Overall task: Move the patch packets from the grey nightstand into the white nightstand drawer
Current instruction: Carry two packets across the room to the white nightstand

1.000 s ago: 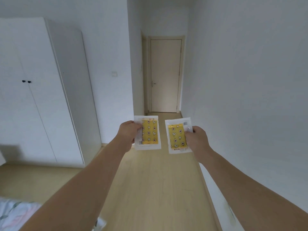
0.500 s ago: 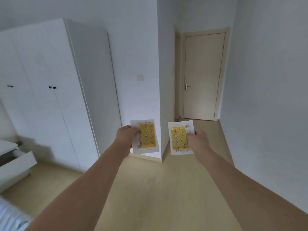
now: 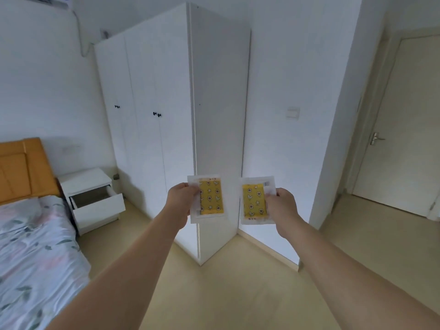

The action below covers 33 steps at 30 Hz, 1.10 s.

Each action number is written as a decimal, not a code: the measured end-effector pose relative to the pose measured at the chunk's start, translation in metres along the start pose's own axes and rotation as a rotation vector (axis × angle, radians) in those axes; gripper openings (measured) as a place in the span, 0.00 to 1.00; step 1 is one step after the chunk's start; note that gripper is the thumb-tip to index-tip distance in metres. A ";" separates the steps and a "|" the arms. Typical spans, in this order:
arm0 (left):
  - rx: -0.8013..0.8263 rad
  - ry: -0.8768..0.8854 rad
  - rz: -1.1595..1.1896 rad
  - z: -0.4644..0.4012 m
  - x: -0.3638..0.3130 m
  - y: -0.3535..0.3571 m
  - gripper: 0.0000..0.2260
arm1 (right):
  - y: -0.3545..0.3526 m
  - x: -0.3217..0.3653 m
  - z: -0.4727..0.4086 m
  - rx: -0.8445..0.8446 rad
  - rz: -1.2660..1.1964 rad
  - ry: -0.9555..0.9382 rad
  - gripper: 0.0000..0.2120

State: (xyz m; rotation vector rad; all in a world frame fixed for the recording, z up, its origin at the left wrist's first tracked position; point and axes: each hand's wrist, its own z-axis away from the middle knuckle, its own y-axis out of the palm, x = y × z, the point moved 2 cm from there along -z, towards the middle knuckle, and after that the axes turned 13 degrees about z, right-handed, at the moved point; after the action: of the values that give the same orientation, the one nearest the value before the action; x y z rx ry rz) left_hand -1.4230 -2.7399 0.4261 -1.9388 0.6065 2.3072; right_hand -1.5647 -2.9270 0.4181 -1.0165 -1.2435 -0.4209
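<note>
The left hand [image 3: 182, 202] is pinching one patch packet [image 3: 209, 198] and the right hand [image 3: 281, 206] another packet [image 3: 253, 202], both upright, right of the nightstand's open drawer [image 3: 97, 202].

Print on both clear yellow-patterned patch packets [image 3: 210, 197] [image 3: 253, 202] was too tiny to read; open white nightstand drawer [image 3: 94, 198] looked too shadowy inside.

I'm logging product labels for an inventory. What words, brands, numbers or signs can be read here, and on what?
None can be read.
Left packet: small print at its top edge, too blurred.
Right packet: barcode-like label at its top corner and print at its bottom edge, both too small to read.
</note>
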 end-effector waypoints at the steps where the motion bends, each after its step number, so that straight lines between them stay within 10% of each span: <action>1: -0.027 0.006 0.009 -0.027 -0.007 -0.006 0.06 | 0.018 0.011 -0.023 0.021 0.008 -0.011 0.11; 33: -0.865 0.231 0.072 -0.671 -0.144 -0.277 0.05 | 0.713 0.275 -0.514 0.834 -0.068 -0.209 0.11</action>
State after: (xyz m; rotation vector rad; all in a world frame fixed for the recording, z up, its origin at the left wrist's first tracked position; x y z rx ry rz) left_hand -0.6854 -2.6833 0.4087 -2.5485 -0.4265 2.6649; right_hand -0.6445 -2.9070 0.3927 -0.3043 -1.4538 0.1700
